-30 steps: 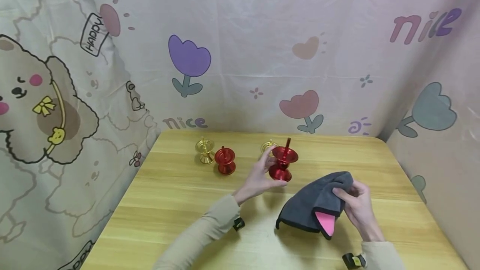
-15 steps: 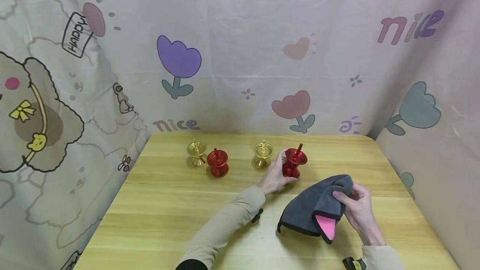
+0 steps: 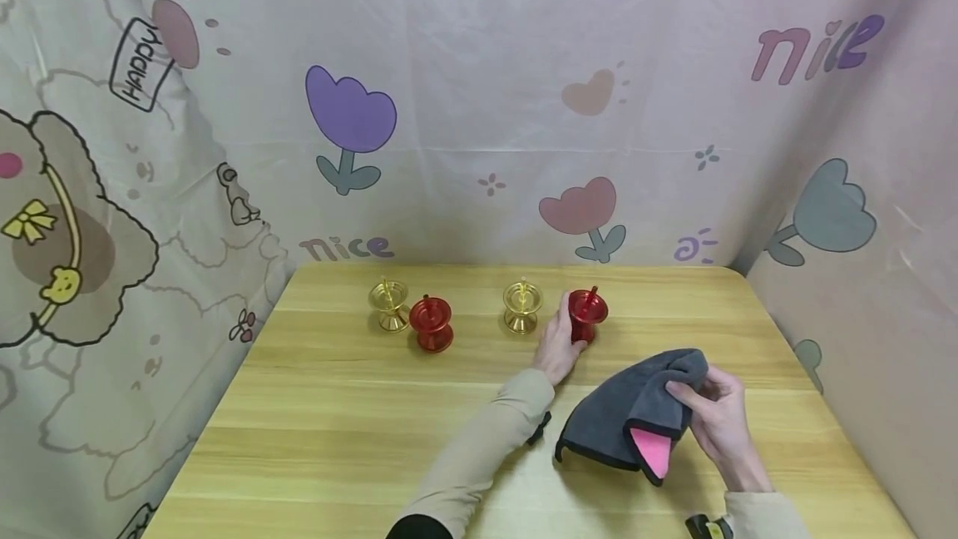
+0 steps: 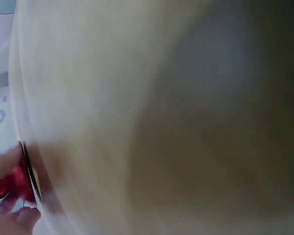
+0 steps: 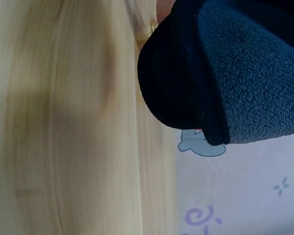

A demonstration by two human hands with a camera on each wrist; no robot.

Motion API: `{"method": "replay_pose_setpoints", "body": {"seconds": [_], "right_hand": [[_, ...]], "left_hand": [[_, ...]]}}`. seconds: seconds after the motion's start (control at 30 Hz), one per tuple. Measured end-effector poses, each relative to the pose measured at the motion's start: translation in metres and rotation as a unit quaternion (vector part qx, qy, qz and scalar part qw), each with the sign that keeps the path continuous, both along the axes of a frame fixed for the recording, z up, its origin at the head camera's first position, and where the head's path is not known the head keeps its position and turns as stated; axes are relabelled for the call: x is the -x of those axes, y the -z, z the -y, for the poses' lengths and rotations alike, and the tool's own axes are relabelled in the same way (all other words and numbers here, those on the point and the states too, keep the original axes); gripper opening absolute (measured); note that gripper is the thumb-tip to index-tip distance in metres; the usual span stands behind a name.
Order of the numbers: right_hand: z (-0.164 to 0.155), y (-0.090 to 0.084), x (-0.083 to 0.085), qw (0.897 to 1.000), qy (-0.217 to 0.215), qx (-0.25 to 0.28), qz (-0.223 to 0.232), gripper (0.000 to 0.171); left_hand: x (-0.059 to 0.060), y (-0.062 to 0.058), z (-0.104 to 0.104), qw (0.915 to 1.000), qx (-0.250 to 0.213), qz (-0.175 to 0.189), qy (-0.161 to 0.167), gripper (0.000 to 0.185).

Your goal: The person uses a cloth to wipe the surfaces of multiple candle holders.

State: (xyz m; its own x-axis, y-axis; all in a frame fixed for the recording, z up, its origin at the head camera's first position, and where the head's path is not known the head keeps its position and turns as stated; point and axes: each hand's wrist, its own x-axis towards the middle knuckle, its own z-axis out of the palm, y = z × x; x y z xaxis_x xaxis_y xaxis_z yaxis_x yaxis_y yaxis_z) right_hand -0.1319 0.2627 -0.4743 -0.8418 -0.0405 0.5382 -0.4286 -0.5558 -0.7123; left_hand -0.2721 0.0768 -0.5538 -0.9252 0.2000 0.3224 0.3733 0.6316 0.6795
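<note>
My left hand (image 3: 557, 348) grips a shiny red candle holder (image 3: 587, 308) at the back of the table, fingers at its left side and thumb in front. It has a wide dish with a thin rod in the middle and stands upright. In the left wrist view the red holder (image 4: 15, 183) shows at the left edge between fingers, its base close to the tabletop. My right hand (image 3: 720, 421) pinches a bunched dark grey cloth (image 3: 629, 410) with black edging and a pink patch, hanging over the table. The cloth (image 5: 259, 83) fills the upper right of the right wrist view.
A gold candle holder (image 3: 521, 306) stands just left of my left hand. Farther left, another gold holder (image 3: 390, 304) and a second red holder (image 3: 432, 324) stand close together. Behind the wooden table (image 3: 337, 439) hangs a printed curtain (image 3: 464, 90).
My left hand has carried the red candle holder rightward and down to the table, right of the gold one, which now shows fully. The right hand and cloth stay nearly still.
</note>
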Motion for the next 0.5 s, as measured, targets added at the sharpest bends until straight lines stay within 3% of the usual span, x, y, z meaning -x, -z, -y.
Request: {"method": "replay_pose_setpoints", "body": {"seconds": [0.2,0.33,0.5], "right_hand": [[0.001,-0.001,0.000,1.000,-0.013,0.015,-0.010,0.047],[0.001,-0.001,0.000,1.000,-0.011,0.016,-0.010,0.046],[0.002,-0.002,-0.002,0.999,0.022,-0.029,0.025,0.052]], "left_hand": [[-0.001,-0.002,-0.004,0.9996,0.014,0.011,-0.021,0.087],[-0.001,-0.006,-0.003,0.9993,-0.009,0.033,-0.012,0.086],[-0.004,-0.012,0.003,0.9984,-0.017,0.054,0.005,0.086]]}}
